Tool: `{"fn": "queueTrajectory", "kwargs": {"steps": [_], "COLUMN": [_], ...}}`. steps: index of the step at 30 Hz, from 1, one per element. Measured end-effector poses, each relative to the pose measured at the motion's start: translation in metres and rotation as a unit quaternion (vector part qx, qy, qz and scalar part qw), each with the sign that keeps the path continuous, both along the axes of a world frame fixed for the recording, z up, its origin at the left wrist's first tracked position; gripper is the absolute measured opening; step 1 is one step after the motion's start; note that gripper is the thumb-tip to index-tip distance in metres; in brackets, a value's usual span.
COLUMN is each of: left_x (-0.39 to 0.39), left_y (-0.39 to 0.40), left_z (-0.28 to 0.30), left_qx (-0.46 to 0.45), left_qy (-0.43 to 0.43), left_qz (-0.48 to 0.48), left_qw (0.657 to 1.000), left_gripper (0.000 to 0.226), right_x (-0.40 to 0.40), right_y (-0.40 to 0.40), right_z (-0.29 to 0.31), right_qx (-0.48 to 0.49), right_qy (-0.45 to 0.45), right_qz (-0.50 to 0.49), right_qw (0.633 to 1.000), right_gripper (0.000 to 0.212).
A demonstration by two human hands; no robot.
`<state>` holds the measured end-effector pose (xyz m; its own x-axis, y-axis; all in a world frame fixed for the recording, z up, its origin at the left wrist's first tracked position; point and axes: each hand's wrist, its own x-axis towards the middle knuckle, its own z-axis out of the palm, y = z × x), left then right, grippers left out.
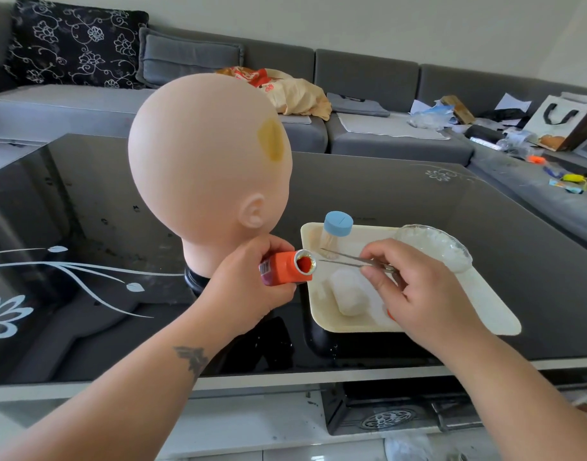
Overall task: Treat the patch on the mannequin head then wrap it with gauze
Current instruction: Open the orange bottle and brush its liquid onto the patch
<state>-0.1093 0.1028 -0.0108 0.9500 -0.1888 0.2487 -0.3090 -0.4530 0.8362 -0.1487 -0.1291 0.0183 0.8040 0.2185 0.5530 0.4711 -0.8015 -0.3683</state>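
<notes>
right hand (428, 294) hides an orange object (390, 315) on the tray (322, 314).

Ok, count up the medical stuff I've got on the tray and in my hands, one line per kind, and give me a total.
Orange bottle, uncapped, in the left hand: 1
Metal tweezers, in the right hand: 1
Blue-capped jar of cotton swabs: 1
Glass dish: 1
White gauze roll: 1
Total: 5, apart from the cream tray itself.

No legible text anywhere.
</notes>
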Motion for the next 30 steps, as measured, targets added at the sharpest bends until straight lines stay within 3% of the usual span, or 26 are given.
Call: {"fn": "queueTrajectory", "kwargs": {"steps": [4, 30], "left_x": [0.001, -0.021], "left_y": [0.0, -0.018], "left_z": [-0.003, 0.004], "left_qx": [0.034, 0.225], "left_qy": [-0.011, -0.166], "left_qz": [0.019, 0.054], "left_qw": [0.999, 0.959], "left_gripper": [0.043, 0.035], "right_x": [-0.003, -0.002], "right_y": [0.005, 0.023], "right_z": [0.002, -0.008], "right_qx": [-0.049, -0.108], "right_qy": [-0.035, 0.033], "right_qz": [-0.009, -0.024], "right_qw": [0.998, 0.993], "right_gripper": [0.012, 0.009]}}
